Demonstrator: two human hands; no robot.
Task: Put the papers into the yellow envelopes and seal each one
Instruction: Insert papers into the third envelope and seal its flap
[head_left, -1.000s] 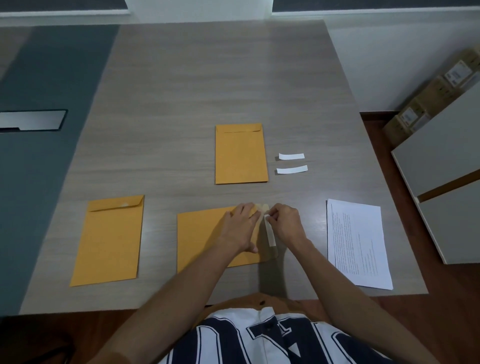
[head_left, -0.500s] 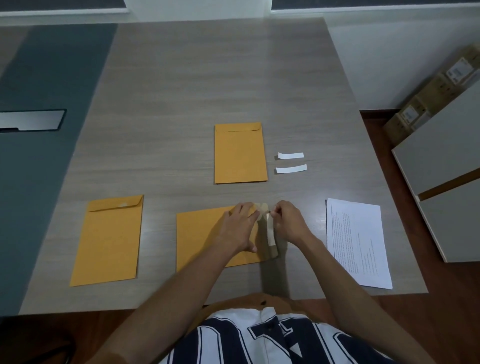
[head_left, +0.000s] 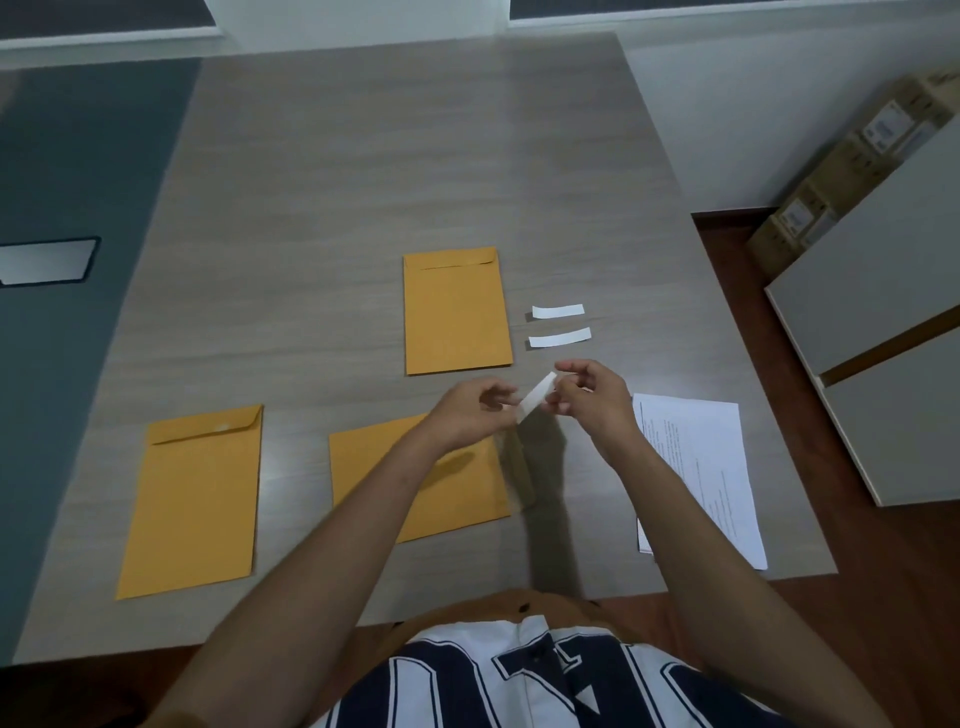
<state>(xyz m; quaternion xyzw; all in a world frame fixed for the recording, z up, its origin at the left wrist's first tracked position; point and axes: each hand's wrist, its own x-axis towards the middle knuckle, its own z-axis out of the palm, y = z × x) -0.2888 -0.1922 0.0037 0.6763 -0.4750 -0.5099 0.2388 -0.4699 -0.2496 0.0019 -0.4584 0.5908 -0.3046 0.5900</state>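
Three yellow envelopes lie on the table: one at the far centre (head_left: 454, 312), one at the left (head_left: 197, 499) with its flap loose, and one sideways in front of me (head_left: 447, 493) with its flap (head_left: 522, 467) open to the right. A stack of printed papers (head_left: 698, 467) lies at the right. My left hand (head_left: 467, 415) and my right hand (head_left: 589, 400) are raised above the near envelope's flap end. Between them they pinch a small white strip (head_left: 535, 402), the left at its lower end, the right at its upper end.
Two more white strips (head_left: 558, 310) (head_left: 560, 338) lie side by side to the right of the far envelope. The table edge (head_left: 727, 582) runs close to my body. Cardboard boxes (head_left: 852, 156) and a grey cabinet (head_left: 883, 312) stand off the table at the right.
Both hands have lifted off the near envelope's flap and moved up and to the right, taking the white strip off the flap with them.
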